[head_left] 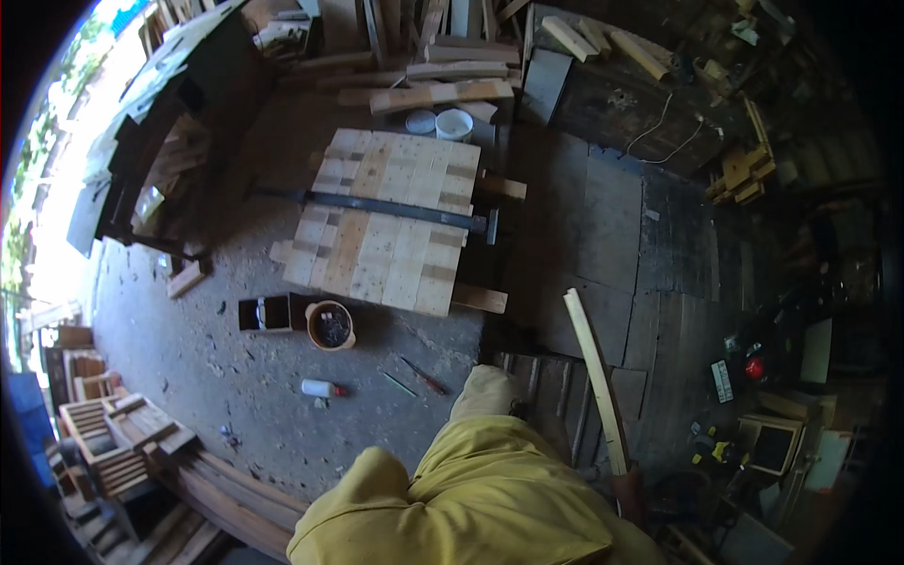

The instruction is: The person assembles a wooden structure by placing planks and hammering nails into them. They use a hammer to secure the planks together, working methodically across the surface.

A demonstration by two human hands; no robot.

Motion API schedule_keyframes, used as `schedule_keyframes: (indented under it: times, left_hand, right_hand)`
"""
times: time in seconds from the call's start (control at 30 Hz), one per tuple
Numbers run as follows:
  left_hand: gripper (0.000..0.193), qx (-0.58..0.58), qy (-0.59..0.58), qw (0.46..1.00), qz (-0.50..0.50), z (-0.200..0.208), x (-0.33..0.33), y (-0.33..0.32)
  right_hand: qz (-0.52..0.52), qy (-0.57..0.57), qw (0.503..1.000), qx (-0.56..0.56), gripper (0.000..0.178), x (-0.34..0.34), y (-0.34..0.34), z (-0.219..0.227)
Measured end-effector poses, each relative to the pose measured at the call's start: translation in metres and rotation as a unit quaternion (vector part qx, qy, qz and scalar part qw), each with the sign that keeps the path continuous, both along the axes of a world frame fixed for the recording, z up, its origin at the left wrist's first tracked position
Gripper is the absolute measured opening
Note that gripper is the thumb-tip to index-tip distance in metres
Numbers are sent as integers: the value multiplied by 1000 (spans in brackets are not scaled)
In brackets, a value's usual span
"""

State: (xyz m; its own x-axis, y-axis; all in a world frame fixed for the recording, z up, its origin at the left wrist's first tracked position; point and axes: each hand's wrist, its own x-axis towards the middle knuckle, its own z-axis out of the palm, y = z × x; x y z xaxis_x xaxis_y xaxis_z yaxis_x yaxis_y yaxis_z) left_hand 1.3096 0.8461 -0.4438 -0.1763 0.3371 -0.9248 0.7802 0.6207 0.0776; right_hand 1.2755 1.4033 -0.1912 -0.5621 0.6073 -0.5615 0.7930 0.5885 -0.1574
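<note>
Workshop floor (226,377), long wood strip (596,381)

Right of centre, the strip slants down to the right hand (629,492), fingers clamped round its lower end; left hand out of view. Likely light and stiff; a mid-length grip should balance best.

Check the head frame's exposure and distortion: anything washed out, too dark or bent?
Head view: daylight opening at left is blown out; head view: right side sinks into shadow, the right hand on the wooden strip dim; head view: black vignette in the corners, straight edges bowing toward the rim; head view: wood panel reads clearly.
</note>
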Motion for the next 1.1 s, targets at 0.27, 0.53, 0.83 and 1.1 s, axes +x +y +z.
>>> schedule_keyframes:
  times: [0.27,0.53,0.83,1.1]
  left_hand:
    - [37,21,202,950,238,-102,-291,231]
    - [65,512,35,498,699,-53,-518,364]
    - [74,631,-174,179,734,-13,-711,450]
    - [47,659,-134,-79,736,5,-808,363]
  right_hand:
    - [15,-45,999,10,65,-96,160,-148]
    - [182,47,978,-87,60,-361,180,-169]
    - [495,221,795,-270,74,-708,78,-262]
    - [385,-203,696,-571,65,-865,30,-205]
